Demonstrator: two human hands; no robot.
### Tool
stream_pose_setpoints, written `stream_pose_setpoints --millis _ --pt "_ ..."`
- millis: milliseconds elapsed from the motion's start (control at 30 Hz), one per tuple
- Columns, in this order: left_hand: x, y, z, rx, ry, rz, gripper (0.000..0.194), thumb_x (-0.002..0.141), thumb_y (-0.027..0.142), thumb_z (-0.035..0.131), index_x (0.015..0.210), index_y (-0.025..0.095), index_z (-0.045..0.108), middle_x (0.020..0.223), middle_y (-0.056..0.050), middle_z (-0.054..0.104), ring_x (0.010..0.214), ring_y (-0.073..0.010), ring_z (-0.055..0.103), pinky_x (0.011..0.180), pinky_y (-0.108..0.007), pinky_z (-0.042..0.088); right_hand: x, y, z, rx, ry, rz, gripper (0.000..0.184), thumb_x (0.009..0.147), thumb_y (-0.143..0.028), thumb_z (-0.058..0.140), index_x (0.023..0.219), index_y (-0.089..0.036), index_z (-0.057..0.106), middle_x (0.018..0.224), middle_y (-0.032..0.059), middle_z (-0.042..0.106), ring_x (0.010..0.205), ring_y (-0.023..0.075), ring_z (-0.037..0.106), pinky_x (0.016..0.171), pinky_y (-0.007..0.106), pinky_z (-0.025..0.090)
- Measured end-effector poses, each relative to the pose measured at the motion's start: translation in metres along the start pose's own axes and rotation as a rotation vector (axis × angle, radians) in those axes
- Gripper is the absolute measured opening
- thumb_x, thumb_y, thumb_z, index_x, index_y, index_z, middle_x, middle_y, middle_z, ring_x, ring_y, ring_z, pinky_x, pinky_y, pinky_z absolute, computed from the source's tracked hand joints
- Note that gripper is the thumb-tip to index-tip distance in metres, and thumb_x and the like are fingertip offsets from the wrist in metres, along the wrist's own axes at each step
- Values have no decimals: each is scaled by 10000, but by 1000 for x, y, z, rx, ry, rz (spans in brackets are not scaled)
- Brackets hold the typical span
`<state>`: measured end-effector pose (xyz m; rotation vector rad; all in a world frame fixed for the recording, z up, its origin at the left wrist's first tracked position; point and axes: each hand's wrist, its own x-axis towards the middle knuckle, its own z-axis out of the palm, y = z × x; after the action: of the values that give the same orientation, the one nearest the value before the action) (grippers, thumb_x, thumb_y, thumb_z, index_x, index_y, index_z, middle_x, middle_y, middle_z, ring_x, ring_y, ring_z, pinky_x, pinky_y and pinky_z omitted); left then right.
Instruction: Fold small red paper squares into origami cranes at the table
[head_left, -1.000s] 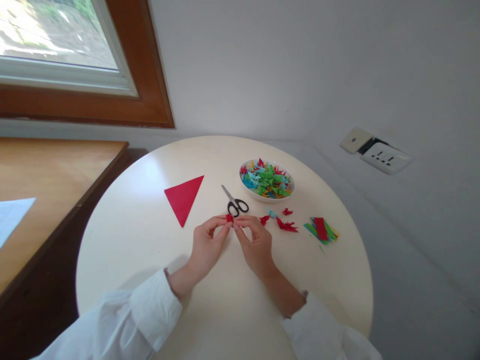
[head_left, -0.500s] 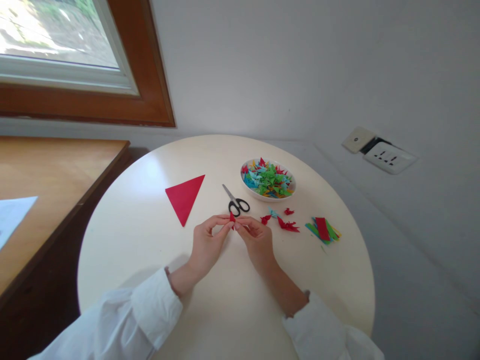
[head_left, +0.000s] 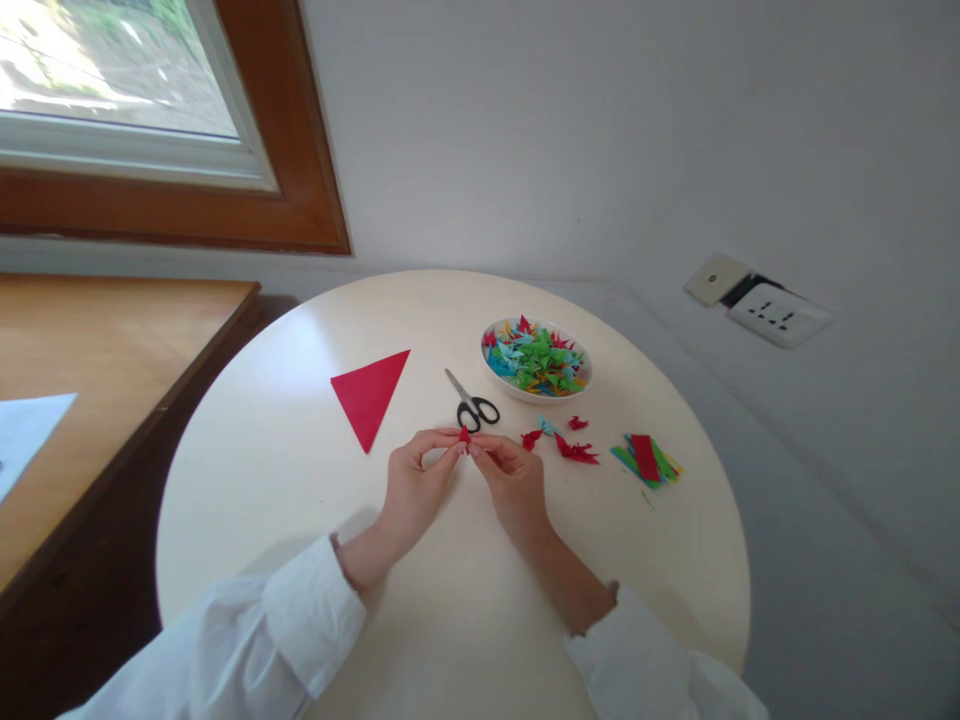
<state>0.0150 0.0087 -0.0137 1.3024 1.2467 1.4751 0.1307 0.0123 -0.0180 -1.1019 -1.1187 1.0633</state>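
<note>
A small folded piece of red paper (head_left: 465,437) is pinched between the fingertips of both hands, its pointed tip facing away from me. My left hand (head_left: 421,480) grips it from the left, and my right hand (head_left: 514,488) grips it from the right. The fingers cover much of its lower part. Just beyond the fingertips lie scissors (head_left: 474,408) with black handles. Beside my right hand are several small red paper cranes (head_left: 575,450) and a light blue one (head_left: 547,427). To the left of the scissors rests a larger red paper triangle (head_left: 370,400).
A white bowl (head_left: 501,391) heaped with colourful paper cranes stands at the back of the round white table (head_left: 247,480). Coloured paper strips (head_left: 645,460) lie at the right. A wooden desk (head_left: 112,340) with a white sheet (head_left: 26,440) is on the left.
The red paper between my fingertips has changed its look: broader first, then a tall narrow point, now a shorter pointed tip. Both hands stay nearly in place.
</note>
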Motion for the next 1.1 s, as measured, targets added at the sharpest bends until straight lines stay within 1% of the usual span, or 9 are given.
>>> stream_pose_setpoints --millis 233,333,467,600,767,833,933,1033,1100 --pt "0 0 1 -38 -22 7 91 701 247 638 703 171 689 838 -72 684 834 -183 619 812 -321 471 -1 0 -1 -94 3 -30 125 702 -261 631 786 -187 686 783 38 699 725 176 617 659 314 472" --pt "0 2 1 -73 -39 3 83 701 240 638 695 168 679 825 -70 681 818 -178 616 806 -319 471 -3 -2 -2 -108 -23 -81 142 721 -246 618 838 -204 686 835 40 695 768 176 614 681 318 472" --pt "-1 4 1 -80 -46 32 71 699 228 638 673 169 666 809 -64 669 808 -172 610 788 -308 469 -4 -3 -3 -105 -27 -157 92 730 -247 615 788 -215 679 813 34 682 795 178 609 720 339 478" --pt "-1 6 2 -98 -54 33 69 694 222 641 663 163 657 785 -63 660 793 -171 608 768 -303 472 -3 -1 -3 -105 -28 -140 84 724 -268 620 756 -204 662 772 34 672 771 177 609 743 364 483" --pt "-1 5 1 -83 -65 41 79 706 224 635 660 161 650 793 -66 656 808 -174 607 779 -309 468 -3 1 -4 -106 -25 -142 89 718 -274 628 749 -195 657 800 45 675 798 184 611 769 380 477" --pt "-1 3 0 -46 -65 85 74 720 220 627 677 164 649 825 -69 656 825 -173 606 795 -318 465 -4 1 -4 -115 -24 -152 89 717 -274 630 742 -193 659 836 55 681 836 194 614 790 391 471" --pt "-1 0 -1 59 -54 202 50 739 202 617 715 179 654 867 -70 665 857 -170 598 807 -324 463 -4 1 -4 -125 -32 -135 95 721 -277 628 746 -194 665 844 59 694 833 196 623 803 400 469" --pt "-2 0 -3 164 -44 307 54 747 187 610 732 196 661 843 -63 680 843 -169 591 770 -321 477 -4 1 -4 -133 -34 -118 94 720 -279 630 754 -199 665 814 49 699 801 190 629 803 404 474" --pt "-2 1 -3 202 -38 346 60 749 182 606 734 202 660 833 -60 685 826 -170 592 748 -321 484 -4 1 -5 -139 -34 -129 91 721 -278 627 753 -200 662 819 47 696 810 191 628 809 407 474"
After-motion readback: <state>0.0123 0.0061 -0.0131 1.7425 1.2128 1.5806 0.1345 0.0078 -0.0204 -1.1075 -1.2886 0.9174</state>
